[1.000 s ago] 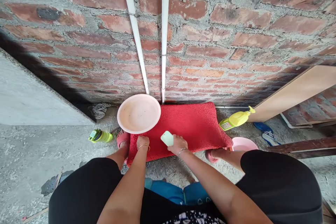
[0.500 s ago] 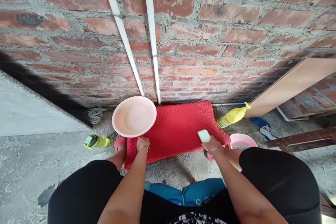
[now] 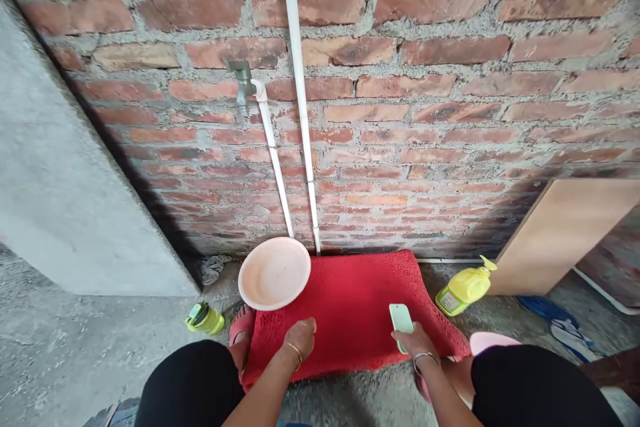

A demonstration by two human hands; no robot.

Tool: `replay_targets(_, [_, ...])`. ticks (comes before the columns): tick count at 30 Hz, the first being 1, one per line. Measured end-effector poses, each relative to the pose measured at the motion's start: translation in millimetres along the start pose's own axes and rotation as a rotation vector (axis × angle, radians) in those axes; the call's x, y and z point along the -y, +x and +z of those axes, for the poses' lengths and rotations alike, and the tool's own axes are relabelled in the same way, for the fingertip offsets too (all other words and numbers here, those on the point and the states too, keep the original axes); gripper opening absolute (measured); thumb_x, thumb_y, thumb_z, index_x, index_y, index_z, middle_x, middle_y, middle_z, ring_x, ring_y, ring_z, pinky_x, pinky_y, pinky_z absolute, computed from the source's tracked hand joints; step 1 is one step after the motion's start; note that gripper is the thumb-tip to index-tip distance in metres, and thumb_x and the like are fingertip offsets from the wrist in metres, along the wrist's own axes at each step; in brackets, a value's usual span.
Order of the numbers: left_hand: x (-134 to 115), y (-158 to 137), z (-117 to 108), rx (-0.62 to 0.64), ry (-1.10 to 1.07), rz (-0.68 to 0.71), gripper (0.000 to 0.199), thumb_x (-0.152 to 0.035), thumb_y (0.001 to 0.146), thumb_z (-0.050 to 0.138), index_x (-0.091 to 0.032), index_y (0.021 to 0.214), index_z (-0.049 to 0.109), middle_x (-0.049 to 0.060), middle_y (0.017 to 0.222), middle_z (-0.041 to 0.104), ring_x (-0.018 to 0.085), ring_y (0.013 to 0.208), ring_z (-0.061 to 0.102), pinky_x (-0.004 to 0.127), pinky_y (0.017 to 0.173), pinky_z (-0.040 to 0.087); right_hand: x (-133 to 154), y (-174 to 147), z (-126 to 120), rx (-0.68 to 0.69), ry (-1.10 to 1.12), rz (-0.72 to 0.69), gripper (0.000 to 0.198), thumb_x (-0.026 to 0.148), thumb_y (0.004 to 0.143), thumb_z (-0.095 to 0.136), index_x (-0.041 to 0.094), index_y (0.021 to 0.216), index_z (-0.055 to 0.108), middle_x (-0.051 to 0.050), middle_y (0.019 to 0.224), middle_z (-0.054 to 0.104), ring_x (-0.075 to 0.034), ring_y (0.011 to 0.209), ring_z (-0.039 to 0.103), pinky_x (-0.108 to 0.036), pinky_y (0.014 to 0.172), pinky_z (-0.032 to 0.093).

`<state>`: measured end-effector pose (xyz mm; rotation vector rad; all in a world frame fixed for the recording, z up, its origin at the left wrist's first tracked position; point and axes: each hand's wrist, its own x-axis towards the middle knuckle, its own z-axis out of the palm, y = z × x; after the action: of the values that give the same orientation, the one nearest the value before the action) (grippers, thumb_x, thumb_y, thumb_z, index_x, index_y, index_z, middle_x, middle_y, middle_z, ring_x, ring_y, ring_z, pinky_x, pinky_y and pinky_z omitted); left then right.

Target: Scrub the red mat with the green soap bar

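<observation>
A wide red textured mat [image 3: 345, 307] spreads out in front of me. Over its left part my left hand [image 3: 301, 338] is closed in a loose fist, with a thin gold bracelet at the wrist. No object shows in those fingers. My right hand [image 3: 417, 340], wearing a silver bangle, grips what looks like a pale green scrub brush [image 3: 401, 320] above the mat's right half. The brush is flat and oblong, with a small hole near its far end; its underside is hidden. A pale pink basin [image 3: 275, 273] sits at the mat's far left corner.
A yellow pump bottle [image 3: 465, 287] stands right of the mat, a green-yellow bottle [image 3: 205, 319] left. Behind are a brick wall, a tap [image 3: 243, 87] and white pipes [image 3: 303, 93]. A board [image 3: 565, 233] leans at right, near blue slippers [image 3: 570, 333]. A pink tub [image 3: 493, 341] is partly hidden.
The view has tilted up and moved closer, bringing the tap into sight. My left hand has left the mat's near left side and moved right, away from the basin. The brush stays in my right hand.
</observation>
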<state>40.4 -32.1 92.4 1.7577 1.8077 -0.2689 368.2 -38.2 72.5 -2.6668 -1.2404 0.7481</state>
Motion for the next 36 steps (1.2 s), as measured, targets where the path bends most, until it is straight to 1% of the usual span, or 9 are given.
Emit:
replay_targets(6, [24, 7, 22, 0.031, -0.007, -0.308, 0.071, -0.032, 0.075, 0.065, -0.025, 0.142, 0.043, 0.016, 0.153, 0.036, 0.038, 0.14, 0.034, 0.055, 0.097, 0.045, -12, 17, 16, 0.228, 0.13, -0.111, 0.049, 0.049, 0.071, 0.062, 0.014, 0.105, 0.058, -0.012, 0.096, 0.071, -0.025, 0.09, 0.07, -0.032, 0.076, 0.052])
replay_targets(14, [34, 55, 44, 0.018, -0.032, -0.523, 0.115, -0.049, 0.06, 0.077, -0.035, 0.154, 0.012, 0.015, 0.164, 0.002, 0.045, 0.147, 0.004, 0.07, 0.095, 0.038, -10, 25, 20, 0.25, 0.145, -0.018, 0.047, 0.049, 0.073, 0.064, 0.015, 0.104, 0.054, -0.011, 0.101, 0.07, -0.02, 0.085, 0.07, -0.027, 0.07, 0.051])
replay_targets(17, [28, 69, 54, 0.049, 0.046, -0.531, 0.133, -0.051, 0.049, 0.083, -0.035, 0.154, 0.004, 0.019, 0.163, -0.003, 0.051, 0.144, 0.001, 0.076, 0.091, 0.035, 21, 21, 19, 0.256, 0.057, -0.087, 0.05, 0.051, 0.073, 0.064, 0.018, 0.11, 0.053, -0.01, 0.106, 0.069, -0.021, 0.091, 0.068, -0.029, 0.075, 0.05])
replay_targets(20, [24, 76, 59, 0.049, 0.083, -0.535, 0.138, -0.051, 0.045, 0.085, -0.033, 0.155, 0.004, 0.022, 0.162, 0.002, 0.054, 0.143, 0.003, 0.078, 0.089, 0.035, 78, 9, 30, 0.284, -0.066, -0.23, 0.051, 0.052, 0.075, 0.06, 0.02, 0.115, 0.052, -0.008, 0.111, 0.067, -0.023, 0.103, 0.064, -0.032, 0.085, 0.048])
replay_targets(24, [23, 78, 62, 0.059, 0.065, -0.539, 0.14, -0.052, 0.043, 0.087, -0.033, 0.155, 0.004, 0.021, 0.162, 0.007, 0.055, 0.143, 0.002, 0.079, 0.09, 0.033, 159, -25, 70, 0.315, -0.272, -0.421, 0.055, 0.047, 0.071, 0.063, 0.021, 0.118, 0.052, -0.01, 0.118, 0.063, -0.027, 0.11, 0.06, -0.037, 0.086, 0.047])
replay_targets(28, [24, 78, 62, 0.067, 0.043, -0.535, 0.143, -0.053, 0.041, 0.088, -0.034, 0.155, 0.002, 0.021, 0.162, 0.007, 0.054, 0.143, 0.001, 0.08, 0.092, 0.031, 195, -46, 104, 0.321, -0.439, -0.666, 0.054, 0.034, 0.067, 0.065, 0.017, 0.117, 0.055, -0.013, 0.116, 0.062, -0.028, 0.113, 0.058, -0.037, 0.089, 0.046])
replay_targets(30, [24, 78, 61, 0.071, 0.035, -0.536, 0.143, -0.052, 0.041, 0.087, -0.033, 0.155, 0.002, 0.021, 0.162, 0.007, 0.055, 0.143, 0.0, 0.08, 0.091, 0.03, 191, -38, 105, 0.294, -0.484, -0.682, 0.055, 0.033, 0.067, 0.065, 0.017, 0.118, 0.055, -0.013, 0.117, 0.061, -0.027, 0.113, 0.058, -0.037, 0.092, 0.045])
replay_targets(32, [24, 77, 60, 0.069, 0.027, -0.533, 0.143, -0.052, 0.042, 0.088, -0.033, 0.155, 0.002, 0.022, 0.162, 0.006, 0.056, 0.142, 0.0, 0.081, 0.09, 0.03, 171, -17, 91, 0.266, -0.486, -0.593, 0.055, 0.038, 0.069, 0.065, 0.018, 0.12, 0.054, -0.013, 0.118, 0.061, -0.027, 0.112, 0.058, -0.038, 0.09, 0.046])
replay_targets(36, [23, 74, 56, 0.06, 0.009, -0.515, 0.14, -0.051, 0.043, 0.088, -0.033, 0.155, 0.006, 0.022, 0.161, 0.008, 0.056, 0.142, -0.001, 0.081, 0.09, 0.031, 89, 44, 40, 0.203, -0.419, -0.291, 0.055, 0.052, 0.073, 0.06, 0.021, 0.117, 0.055, -0.011, 0.111, 0.065, -0.026, 0.102, 0.064, -0.036, 0.08, 0.05])
